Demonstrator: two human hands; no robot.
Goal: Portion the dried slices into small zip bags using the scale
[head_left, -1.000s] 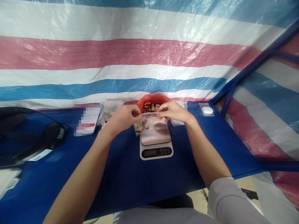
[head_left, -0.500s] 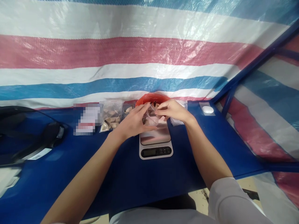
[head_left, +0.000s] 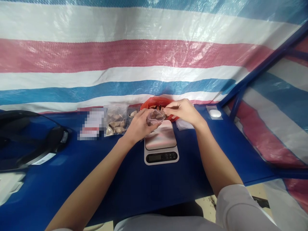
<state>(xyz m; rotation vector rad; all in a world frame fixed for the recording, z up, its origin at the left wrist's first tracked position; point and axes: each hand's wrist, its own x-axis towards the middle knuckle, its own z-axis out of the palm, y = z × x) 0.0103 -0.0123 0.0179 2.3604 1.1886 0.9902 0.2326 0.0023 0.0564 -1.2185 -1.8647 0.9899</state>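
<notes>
My left hand (head_left: 139,125) is closed round a clear plastic bag (head_left: 156,116), whose mouth gapes above the far end of a digital kitchen scale (head_left: 160,138). Just right of that mouth, my right hand (head_left: 181,110) has its fingers pinched together over the rim of a red plastic bag (head_left: 146,103). Whatever may be between those fingertips is too small to make out. Brownish dried pieces (head_left: 160,107) show inside the red bag. The scale's steel plate is partly covered by the left hand and clear bag.
Zip bags of dried slices (head_left: 116,123) lie left of my hands, beside a blurred-out packet (head_left: 92,123). White sheets or bags (head_left: 184,124) and a white oval item in a clear bag (head_left: 215,113) are to the right. A black headset-like object (head_left: 48,144) sits far left. Striped sheeting (head_left: 144,54) hangs behind.
My right hand has moved a little right, off the clear bag and toward the red bag. The clear bag's mouth now gapes wider in my left hand.
</notes>
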